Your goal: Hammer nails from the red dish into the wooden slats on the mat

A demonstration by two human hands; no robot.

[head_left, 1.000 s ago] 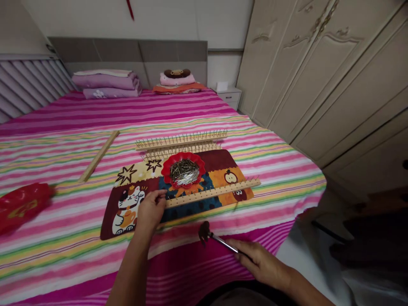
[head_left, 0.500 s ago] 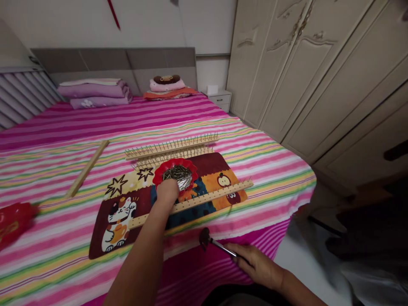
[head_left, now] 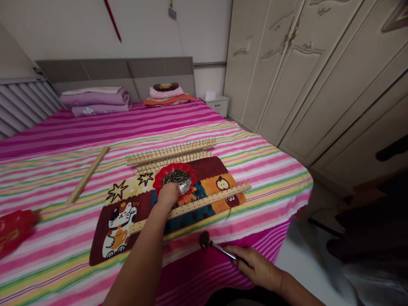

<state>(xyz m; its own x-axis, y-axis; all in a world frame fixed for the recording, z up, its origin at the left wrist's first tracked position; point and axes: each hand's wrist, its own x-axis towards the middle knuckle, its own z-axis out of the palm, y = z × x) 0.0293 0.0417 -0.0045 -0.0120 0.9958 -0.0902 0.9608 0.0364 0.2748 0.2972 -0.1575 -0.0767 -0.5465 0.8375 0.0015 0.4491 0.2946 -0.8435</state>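
Observation:
My left hand [head_left: 168, 196] reaches into the near side of a red scalloped bowl [head_left: 157, 183]; its fingers are hidden from me. Loose nails [head_left: 177, 176] fill the bowl. Just under the left wrist a wooden strip [head_left: 207, 200] lies across a patterned mat [head_left: 99, 242], with rows of holes and some nails standing at its far right end. My right hand [head_left: 255, 264] is closed around the handle of a hammer [head_left: 219, 249], held low over the near edge of the bed, its dark head pointing left.
Behind the bowl lie wooden strips [head_left: 172, 154] bristling with upright nails. A plain wooden strip [head_left: 89, 175] rests at the left, near a red bag-like item [head_left: 15, 231]. Folded bedding [head_left: 95, 100] sits by the headboard [head_left: 105, 70]; a wardrobe [head_left: 280, 76] stands at right.
My left hand has left the end of the wooden strip and moved up and right into the bowl of nails. The right hand keeps the hammer in about the same place. My view has shifted slightly.

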